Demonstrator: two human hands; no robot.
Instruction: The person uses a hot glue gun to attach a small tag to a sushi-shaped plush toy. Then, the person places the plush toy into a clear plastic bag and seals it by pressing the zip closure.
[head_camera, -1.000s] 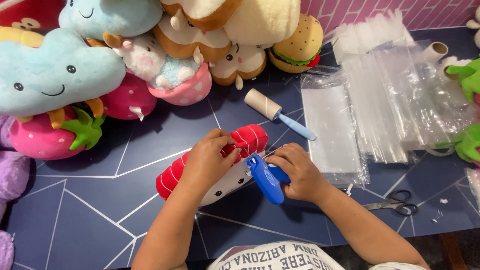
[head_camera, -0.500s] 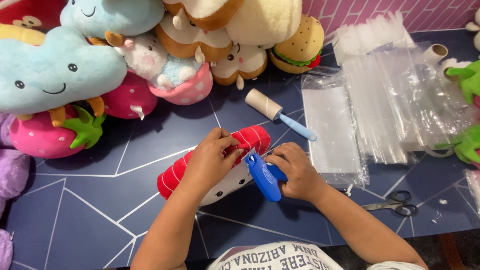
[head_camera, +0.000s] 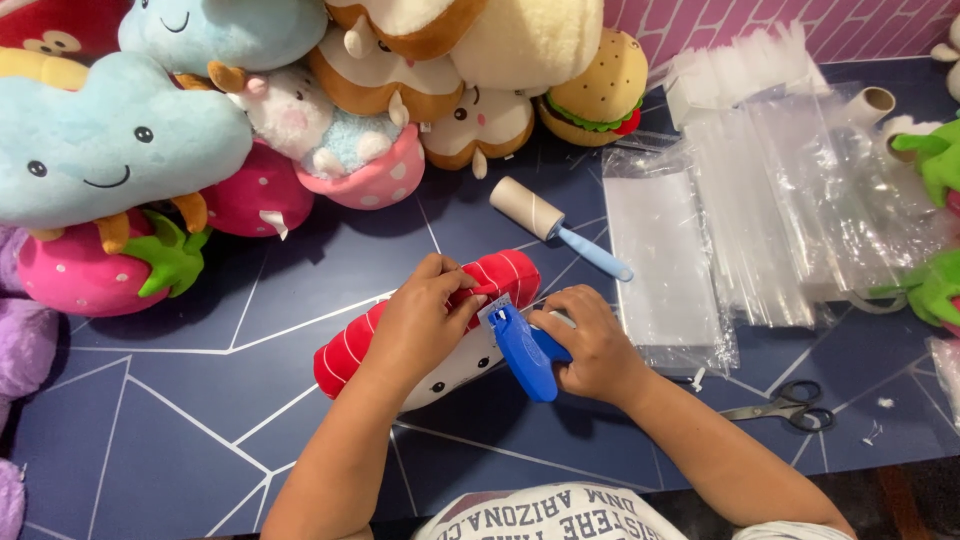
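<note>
A dark blue table (head_camera: 250, 300) with white lines is crowded with soft toys. The left hand (head_camera: 425, 325) presses down on a fuzzy red-and-white striped plush (head_camera: 350, 350), hiding its middle. Just beside it, the right hand (head_camera: 590, 345) wraps tight around a smooth blue plastic tagging gun (head_camera: 522, 350), tip touching the plush.

Bystander items on the dark blue desk (head_camera: 250, 420)

Plush pile at 10–12 o'clock: blue cloud (head_camera: 100, 150), pink strawberry (head_camera: 90, 275), burger (head_camera: 598, 95). Lint roller (head_camera: 555, 225) just above centre, blue handle pointing to 4 o'clock. Stacks of clear plastic bags (head_camera: 760, 200) at 2–3 o'clock. Scissors (head_camera: 785, 407) at 4 o'clock. Green plush (head_camera: 935, 160) at right edge.
</note>
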